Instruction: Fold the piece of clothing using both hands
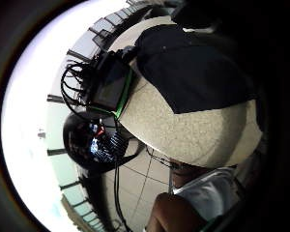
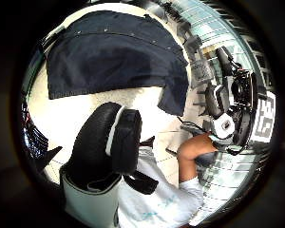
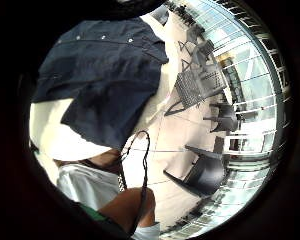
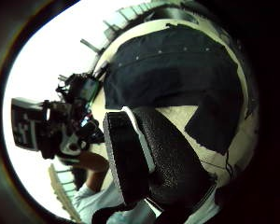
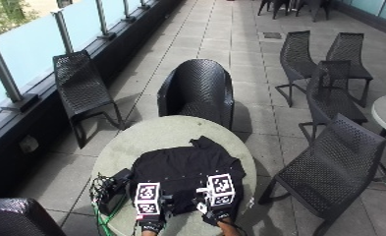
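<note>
— On the round table [image 5: 147, 135], where did your garment lie, and how did it run?

— Your dark shirt [image 5: 182, 169] lay spread flat on the near half of the table, its long axis running left to right across you, collar toward the far side, a sleeve draping off the right near edge. At the left near edge, just beside the shirt, sat a black box with cables [image 5: 111, 192].

— And my hands?

— Going left to right: your left hand [image 5: 151, 222] was at the near hem, left of the shirt's middle; your right hand [image 5: 216, 214] was at the near hem by the right sleeve. The shirt lay straight away from both palms, toward the far side. Both palm views showed the cloth lying a little off, not bunched against them.

— Was I holding anything?

— From these views I could not tell whether your fingers were spread or pinching cloth, on either hand.

— Which hand was nearer?

— Roughly level. Your right looked slightly closer to the hanging sleeve, so I'd judge that side wanted folding in first.
</note>
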Tool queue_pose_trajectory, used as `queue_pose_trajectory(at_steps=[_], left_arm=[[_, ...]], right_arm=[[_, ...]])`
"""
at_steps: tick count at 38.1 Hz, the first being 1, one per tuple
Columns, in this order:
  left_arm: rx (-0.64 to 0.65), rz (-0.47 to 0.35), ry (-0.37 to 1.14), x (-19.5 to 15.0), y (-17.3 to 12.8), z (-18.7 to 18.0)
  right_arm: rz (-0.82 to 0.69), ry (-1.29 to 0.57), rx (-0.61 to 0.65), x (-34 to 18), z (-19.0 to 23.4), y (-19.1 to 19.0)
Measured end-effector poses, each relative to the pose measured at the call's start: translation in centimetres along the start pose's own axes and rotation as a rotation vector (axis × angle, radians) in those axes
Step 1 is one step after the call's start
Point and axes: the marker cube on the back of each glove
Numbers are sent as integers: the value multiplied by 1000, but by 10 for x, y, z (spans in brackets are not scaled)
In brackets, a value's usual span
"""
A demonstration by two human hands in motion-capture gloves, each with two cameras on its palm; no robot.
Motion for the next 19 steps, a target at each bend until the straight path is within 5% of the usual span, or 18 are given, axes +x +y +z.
queue_pose_trajectory(at_steps=[19], left_arm=[[-18, 12, -30, 3, 4, 0]], right_arm=[[-10, -10, 15, 7, -4, 4]])
